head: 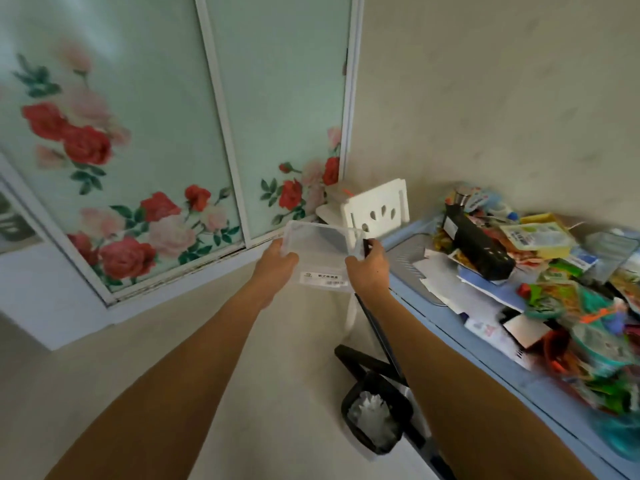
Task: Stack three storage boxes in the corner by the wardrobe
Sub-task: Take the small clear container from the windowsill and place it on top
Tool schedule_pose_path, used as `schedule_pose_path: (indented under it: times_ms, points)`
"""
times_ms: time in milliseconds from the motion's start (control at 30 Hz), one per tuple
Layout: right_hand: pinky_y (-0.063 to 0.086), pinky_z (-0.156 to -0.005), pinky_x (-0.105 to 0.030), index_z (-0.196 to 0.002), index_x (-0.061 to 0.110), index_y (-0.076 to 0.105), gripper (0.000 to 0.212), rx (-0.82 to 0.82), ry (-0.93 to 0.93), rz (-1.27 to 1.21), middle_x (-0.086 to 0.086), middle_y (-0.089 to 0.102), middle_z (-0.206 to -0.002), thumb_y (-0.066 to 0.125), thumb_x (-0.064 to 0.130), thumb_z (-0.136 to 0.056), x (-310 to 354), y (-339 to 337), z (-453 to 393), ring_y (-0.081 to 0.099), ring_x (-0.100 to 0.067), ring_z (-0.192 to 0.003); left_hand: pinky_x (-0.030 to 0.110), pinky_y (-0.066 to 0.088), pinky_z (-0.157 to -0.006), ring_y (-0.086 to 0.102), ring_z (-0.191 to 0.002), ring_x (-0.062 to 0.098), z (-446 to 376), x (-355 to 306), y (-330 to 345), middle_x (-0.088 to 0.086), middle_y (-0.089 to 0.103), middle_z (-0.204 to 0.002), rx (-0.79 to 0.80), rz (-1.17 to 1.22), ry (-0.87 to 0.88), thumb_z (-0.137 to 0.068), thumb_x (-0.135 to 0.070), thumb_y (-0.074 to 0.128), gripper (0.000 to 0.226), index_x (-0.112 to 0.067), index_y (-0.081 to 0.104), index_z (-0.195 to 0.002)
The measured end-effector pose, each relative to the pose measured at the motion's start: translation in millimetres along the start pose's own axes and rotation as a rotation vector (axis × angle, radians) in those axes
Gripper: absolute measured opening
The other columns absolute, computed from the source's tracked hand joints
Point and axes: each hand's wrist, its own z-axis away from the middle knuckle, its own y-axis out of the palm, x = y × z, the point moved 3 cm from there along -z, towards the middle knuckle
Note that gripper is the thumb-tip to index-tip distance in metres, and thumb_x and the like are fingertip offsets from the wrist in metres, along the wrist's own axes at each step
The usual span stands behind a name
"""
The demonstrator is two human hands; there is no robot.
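Note:
A clear plastic storage box (322, 256) with a white label on its near side is held in the air in front of me, open side up. My left hand (277, 263) grips its left rim and my right hand (369, 268) grips its right rim. Beyond it is the corner where the wardrobe (166, 126), with pale green sliding doors printed with roses, meets the beige wall. A white plastic chair (375, 207) stands in that corner, just behind the box. No other storage box is in sight.
A blue table (460, 327) along the right wall is piled with papers, packets and a black device (476, 242). A small black bin (375, 415) with white contents and black bars sit on the floor below my right arm. Beige floor spreads at left.

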Motion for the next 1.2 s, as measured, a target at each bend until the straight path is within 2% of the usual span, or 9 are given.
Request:
schedule_pose_path:
  times_ms: [200, 333, 400, 567, 700, 867, 967, 1100, 1200]
  points:
    - [0.046, -0.094, -0.041, -0.140, 0.007, 0.037, 0.058, -0.048, 0.000, 0.061, -0.016, 0.048, -0.133, 0.056, 0.013, -0.086, 26, 98, -102, 0.051, -0.034, -0.117, 0.034, 0.041, -0.094, 0.048, -0.116, 0.019, -145, 9, -43, 0.001, 0.043, -0.144, 0.038, 0.035, 0.027, -0.091, -0.023, 0.050, 0.058, -0.021, 0.033, -0.147]
    - [0.047, -0.090, -0.039, -0.139, 0.008, 0.037, 0.057, -0.104, 0.035, 0.063, -0.015, 0.047, -0.130, 0.056, 0.014, -0.086, 53, 166, -169, 0.052, -0.030, -0.111, 0.024, 0.037, -0.068, 0.051, -0.090, 0.009, -246, 3, -78, -0.006, 0.050, -0.118, 0.086, 0.028, 0.089, -0.090, -0.021, 0.049, 0.053, -0.022, 0.040, -0.142]
    - [0.048, -0.090, -0.040, -0.138, 0.008, 0.037, 0.056, -0.115, 0.044, 0.055, -0.016, 0.046, -0.130, 0.056, 0.014, -0.086, 66, 190, -197, 0.052, -0.032, -0.112, 0.023, 0.039, -0.066, 0.053, -0.087, 0.006, -290, -4, -90, -0.009, 0.052, -0.112, 0.109, 0.028, 0.109, -0.089, -0.019, 0.049, 0.052, -0.023, 0.042, -0.141]
    - [0.048, -0.098, -0.050, -0.138, 0.005, 0.039, 0.057, -0.168, 0.093, 0.062, -0.019, 0.046, -0.135, 0.058, 0.013, -0.085, 90, 237, -281, 0.051, -0.036, -0.118, 0.048, 0.051, -0.094, 0.060, -0.104, 0.027, -395, -20, -102, 0.005, 0.062, -0.118, 0.207, 0.026, 0.093, -0.086, -0.017, 0.049, 0.050, -0.022, 0.048, -0.136]
    - [0.044, -0.094, -0.036, -0.138, 0.006, 0.038, 0.056, -0.178, 0.149, 0.057, -0.016, 0.043, -0.136, 0.058, 0.015, -0.087, 84, 274, -359, 0.049, -0.033, -0.118, 0.041, 0.052, -0.089, 0.060, -0.100, 0.022, -482, -20, -95, 0.001, 0.062, -0.111, 0.238, 0.019, 0.062, -0.088, -0.017, 0.050, 0.046, -0.022, 0.048, -0.133]
    - [0.047, -0.094, -0.042, -0.136, 0.004, 0.038, 0.056, -0.182, 0.216, -0.006, -0.016, 0.042, -0.135, 0.058, 0.017, -0.086, 65, 324, -486, 0.051, -0.034, -0.114, 0.030, 0.051, -0.075, 0.061, -0.094, 0.018, -609, -30, -75, 0.004, 0.063, -0.115, 0.251, -0.021, 0.080, -0.088, -0.015, 0.050, 0.046, -0.025, 0.050, -0.133]
    - [0.049, -0.091, -0.044, -0.134, 0.003, 0.039, 0.054, -0.168, 0.259, -0.023, -0.017, 0.044, -0.134, 0.058, 0.018, -0.086, 61, 347, -571, 0.052, -0.035, -0.112, 0.037, 0.053, -0.084, 0.060, -0.098, 0.022, -694, -46, -59, 0.005, 0.061, -0.117, 0.242, -0.092, 0.062, -0.089, -0.017, 0.050, 0.045, -0.022, 0.047, -0.134]
    - [0.052, -0.087, -0.042, -0.136, 0.010, 0.038, 0.054, -0.192, 0.263, -0.003, -0.015, 0.047, -0.132, 0.058, 0.018, -0.086, 71, 358, -662, 0.055, -0.033, -0.109, 0.023, 0.048, -0.062, 0.059, -0.083, 0.011, -786, -72, -35, 0.005, 0.064, -0.111, 0.278, -0.093, 0.075, -0.090, -0.012, 0.048, 0.038, -0.019, 0.049, -0.128]
    - [0.042, -0.077, -0.032, -0.136, 0.009, 0.039, 0.053, -0.205, 0.259, 0.030, -0.013, 0.047, -0.132, 0.058, 0.021, -0.087, 76, 357, -713, 0.053, -0.028, -0.104, 0.022, 0.046, -0.050, 0.062, -0.078, 0.015, -841, -85, -17, -0.003, 0.063, -0.094, 0.298, -0.106, 0.059, -0.090, -0.017, 0.049, 0.040, -0.027, 0.046, -0.129]
